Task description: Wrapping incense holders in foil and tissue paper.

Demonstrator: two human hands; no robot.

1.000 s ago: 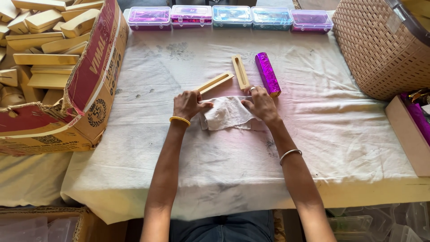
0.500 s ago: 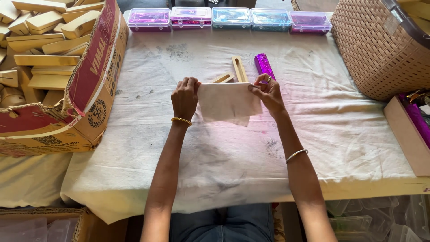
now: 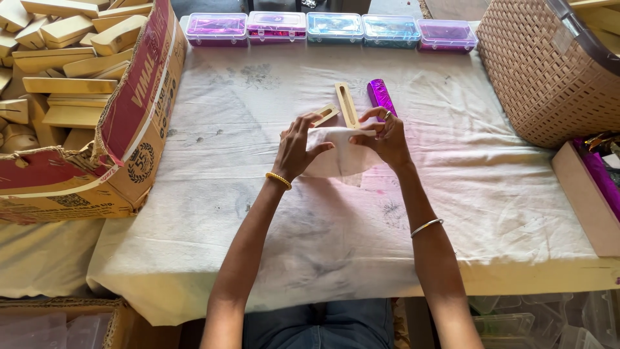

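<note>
Both hands hold a small white cloth (image 3: 339, 158) lifted just above the table centre. My left hand (image 3: 297, 148) pinches its left edge and my right hand (image 3: 386, 136) grips its top right edge. Behind the cloth lie two pale wooden pieces, one slotted and upright (image 3: 347, 103), one angled (image 3: 327, 114) and partly hidden by my left fingers. A shiny purple box (image 3: 381, 97) lies just beyond my right hand.
A torn cardboard carton (image 3: 129, 129) full of pale wooden pieces stands at the left. Several clear plastic boxes (image 3: 336, 29) with purple and blue contents line the far edge. A woven basket (image 3: 549, 71) and a flat box (image 3: 581, 194) sit at the right.
The cloth lay crumpled on the table under both hands, then was lifted and spread flat. Now it is held bunched closer between the hands, which have drawn slightly together.
</note>
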